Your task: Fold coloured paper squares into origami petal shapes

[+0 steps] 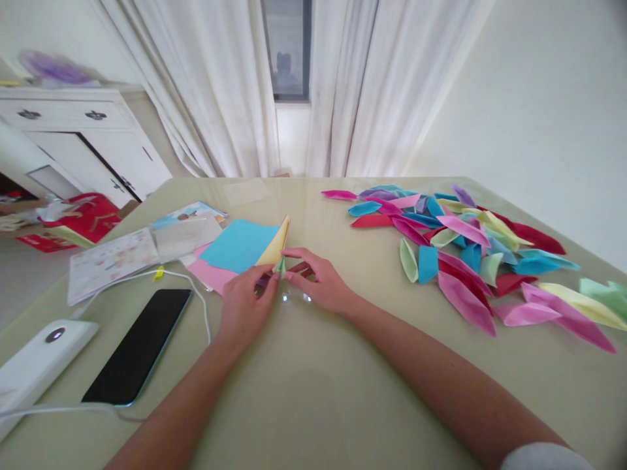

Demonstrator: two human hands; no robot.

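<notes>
My left hand (246, 301) and my right hand (319, 282) meet at the middle of the glossy olive table (313, 391). Together they pinch a small pale green folded paper (279, 266) between their fingertips. My right hand's fingers lie flat along the paper, pressing it to the table. Just behind the hands lies a stack of coloured paper sheets (238, 247): blue on top, pink beneath, with a yellow sheet (275, 247) lifted at its right edge.
A heap of several folded paper boats (460, 251) in pink, blue, green, red and yellow covers the right side. At left lie a black phone (138, 344), a white device (36, 356) with a cable, and printed leaflets (112, 258). Curtains and a white cabinet stand behind.
</notes>
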